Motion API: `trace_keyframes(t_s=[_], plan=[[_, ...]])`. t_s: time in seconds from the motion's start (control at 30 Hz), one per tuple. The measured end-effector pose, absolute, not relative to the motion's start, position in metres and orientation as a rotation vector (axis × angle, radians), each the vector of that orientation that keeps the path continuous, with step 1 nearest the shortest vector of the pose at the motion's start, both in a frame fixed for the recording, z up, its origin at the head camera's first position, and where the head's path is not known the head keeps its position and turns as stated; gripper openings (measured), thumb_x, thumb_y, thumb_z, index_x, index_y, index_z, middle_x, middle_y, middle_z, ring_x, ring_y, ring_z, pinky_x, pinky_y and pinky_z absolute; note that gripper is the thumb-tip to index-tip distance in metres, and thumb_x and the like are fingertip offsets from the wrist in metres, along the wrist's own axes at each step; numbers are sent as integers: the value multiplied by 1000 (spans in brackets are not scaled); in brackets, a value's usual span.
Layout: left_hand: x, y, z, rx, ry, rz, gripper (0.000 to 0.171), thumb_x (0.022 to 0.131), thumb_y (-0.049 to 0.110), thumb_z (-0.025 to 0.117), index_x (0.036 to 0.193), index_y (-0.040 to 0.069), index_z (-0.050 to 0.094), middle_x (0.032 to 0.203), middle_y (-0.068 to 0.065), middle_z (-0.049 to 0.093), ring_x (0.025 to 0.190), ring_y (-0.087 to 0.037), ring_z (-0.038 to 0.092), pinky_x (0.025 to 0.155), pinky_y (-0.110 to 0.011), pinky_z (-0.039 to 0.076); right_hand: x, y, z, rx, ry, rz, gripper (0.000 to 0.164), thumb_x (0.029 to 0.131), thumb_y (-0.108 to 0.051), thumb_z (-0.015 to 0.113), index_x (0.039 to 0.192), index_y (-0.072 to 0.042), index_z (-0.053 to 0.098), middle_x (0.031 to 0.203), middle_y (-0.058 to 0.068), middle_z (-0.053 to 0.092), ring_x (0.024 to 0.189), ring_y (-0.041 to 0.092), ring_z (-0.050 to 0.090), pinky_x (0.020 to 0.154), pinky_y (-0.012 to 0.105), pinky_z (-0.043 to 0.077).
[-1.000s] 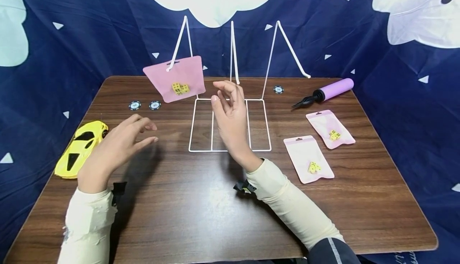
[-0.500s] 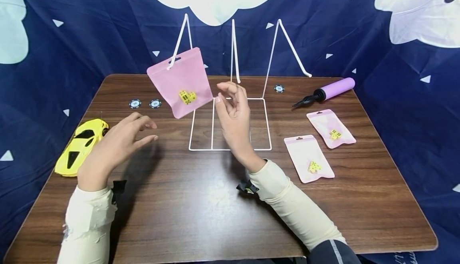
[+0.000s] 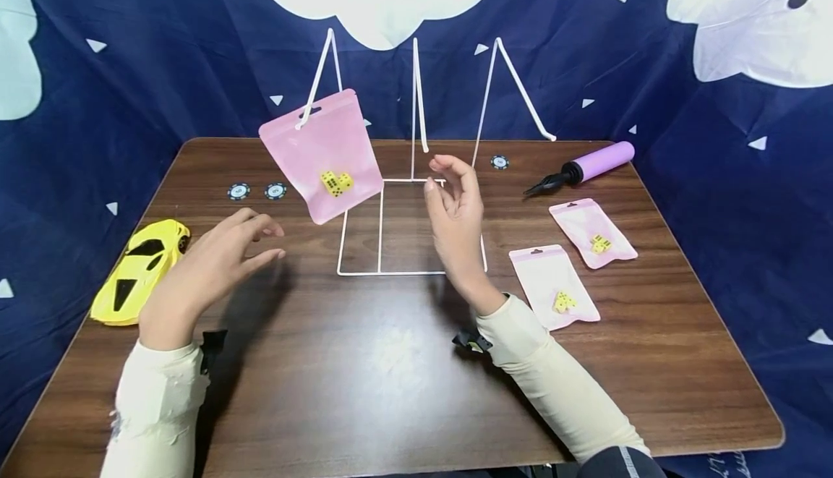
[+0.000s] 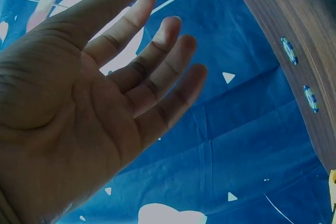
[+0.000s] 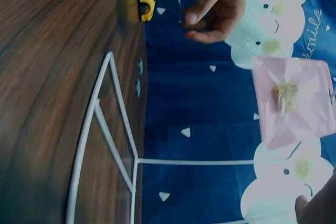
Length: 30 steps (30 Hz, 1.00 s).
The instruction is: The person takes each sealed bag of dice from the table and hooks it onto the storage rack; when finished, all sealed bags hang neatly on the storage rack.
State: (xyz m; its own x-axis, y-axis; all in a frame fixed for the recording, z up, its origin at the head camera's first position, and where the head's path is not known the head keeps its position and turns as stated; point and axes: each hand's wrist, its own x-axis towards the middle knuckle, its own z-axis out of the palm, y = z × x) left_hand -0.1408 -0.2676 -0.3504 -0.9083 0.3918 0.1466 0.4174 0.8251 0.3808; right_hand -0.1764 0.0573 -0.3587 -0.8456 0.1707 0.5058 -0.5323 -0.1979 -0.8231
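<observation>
A pink zip bag [image 3: 325, 149] with yellow dice inside hangs by its slot from the left arm of a white wire rack [image 3: 403, 273]. My right hand [image 3: 458, 225] is raised over the rack's base, fingers loosely bent and holding nothing, a gap away from the bag. Over the table's left side hovers my left hand [image 3: 215, 268], relaxed, beside a yellow toy car [image 3: 139, 272]; the left wrist view shows its bare palm [image 4: 68, 108]. Two more pink bags of dice lie on the right, a nearer bag [image 3: 553, 286] and a farther bag [image 3: 594, 232].
A purple hand pump [image 3: 604, 162] with a black nozzle lies at the back right. Two poker chips [image 3: 238, 191] are left of the rack, and another chip [image 3: 500, 163] sits behind it on the right. The rack's middle and right arms [image 3: 526, 91] carry no bag.
The hanging bag has swung from tilted to hanging lower and straighter on its arm. My right hand has drawn away from it to the right. The left hand has stayed put.
</observation>
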Motion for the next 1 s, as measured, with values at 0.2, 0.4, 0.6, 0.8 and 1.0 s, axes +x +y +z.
trace_keyframes(t_s=[0.2,0.4,0.6,0.8,1.0], plan=[[-140,-266,-353,-654,-2948,-632,23,99,11,80,117,0,70,113,-17,67,107,-40,69,91,-62,54,-176,78,-368,369,-1627,2065,33,102,11,57,135,11,54,132,19,60,132,26,58,118,49,45],[-142,-264,-353,-665,-2957,-639,23,99,10,80,118,0,70,115,-19,67,107,-42,68,91,-62,54,-179,96,-373,324,-1615,2060,33,100,12,57,133,9,56,129,15,60,129,22,58,117,44,46],[-144,-259,-356,-681,-2998,-633,23,100,11,79,118,-1,70,116,-20,67,109,-42,67,94,-62,53,-178,109,-381,290,-1656,2032,32,102,11,58,134,8,57,130,23,60,128,35,58,111,33,48],[-146,-256,-359,-693,-3014,-641,24,101,13,78,119,0,70,118,-21,67,110,-41,66,95,-62,52,-176,120,-388,242,-1677,1997,31,102,11,57,132,7,58,129,20,61,127,30,60,114,36,48],[-146,-256,-361,-690,-3021,-640,23,101,12,78,119,0,70,117,-20,67,109,-40,66,95,-62,52,-169,131,-391,219,-1680,1984,30,102,11,57,132,5,58,126,10,63,128,34,59,113,37,48]])
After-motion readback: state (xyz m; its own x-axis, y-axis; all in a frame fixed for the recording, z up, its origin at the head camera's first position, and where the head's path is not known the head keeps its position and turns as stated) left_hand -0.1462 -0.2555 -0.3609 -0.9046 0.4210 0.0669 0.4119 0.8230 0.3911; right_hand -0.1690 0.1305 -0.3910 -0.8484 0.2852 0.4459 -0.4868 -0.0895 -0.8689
